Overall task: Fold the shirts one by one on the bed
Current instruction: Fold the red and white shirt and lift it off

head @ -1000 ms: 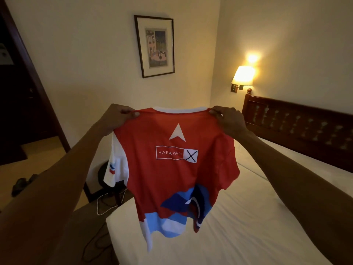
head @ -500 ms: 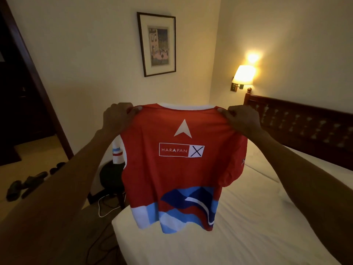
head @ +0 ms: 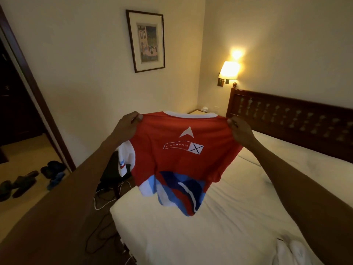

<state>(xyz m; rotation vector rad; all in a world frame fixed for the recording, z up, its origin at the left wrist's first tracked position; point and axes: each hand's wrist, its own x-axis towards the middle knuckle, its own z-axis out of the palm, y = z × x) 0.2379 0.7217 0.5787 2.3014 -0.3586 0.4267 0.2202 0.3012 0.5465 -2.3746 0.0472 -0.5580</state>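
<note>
A red shirt (head: 177,159) with a white collar, a white arrow mark, a printed logo box and a blue-and-white hem hangs spread in the air above the bed (head: 219,222). My left hand (head: 128,125) pinches its left shoulder, and my right hand (head: 241,131) pinches its right shoulder. The hem swings over the mattress, bunched at its lowest point. A white sleeve with a small stripe droops at the left, below my left wrist.
A dark wooden headboard (head: 290,115) runs along the right, with a lit wall lamp (head: 229,70) beside it. White cloth (head: 294,251) lies at the bed's near right. Cables (head: 103,203) and a dark stool stand left of the bed; several sandals (head: 26,182) lie by the doorway.
Both hands have lowered the shirt toward the bed and tilted its top forward. The hem has swung out over the mattress.
</note>
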